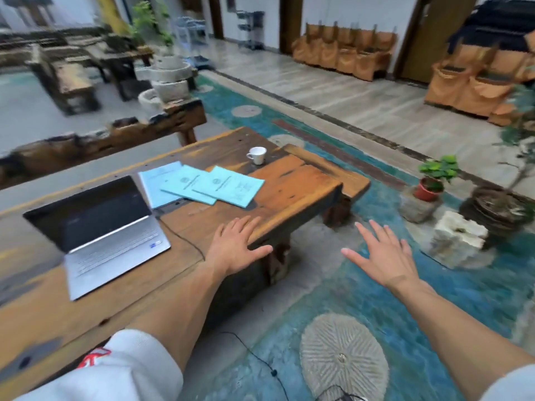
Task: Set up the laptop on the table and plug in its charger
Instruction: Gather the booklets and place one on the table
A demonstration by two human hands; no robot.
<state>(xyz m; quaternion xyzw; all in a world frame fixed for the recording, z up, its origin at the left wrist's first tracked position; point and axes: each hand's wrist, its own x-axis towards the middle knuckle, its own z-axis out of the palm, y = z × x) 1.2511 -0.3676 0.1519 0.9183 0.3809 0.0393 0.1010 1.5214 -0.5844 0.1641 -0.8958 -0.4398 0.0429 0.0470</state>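
A silver laptop (98,227) stands with its lid up and its screen dark on the left part of the long wooden table (298,195). A thin black charger cable (179,237) runs from the laptop's right side across the tabletop toward my left arm; more black cable (254,355) lies on the floor below. My left hand (236,246) hovers flat over the table's near edge, fingers spread, holding nothing. My right hand (382,253) is out over the floor to the right of the table, also spread and empty.
Three light-blue booklets (202,183) lie fanned behind the laptop. A white cup (257,154) stands further back. A low wooden bench (330,169) adjoins the table's far end. Potted plants (434,180) and a white stone (457,238) sit on the teal floor at right.
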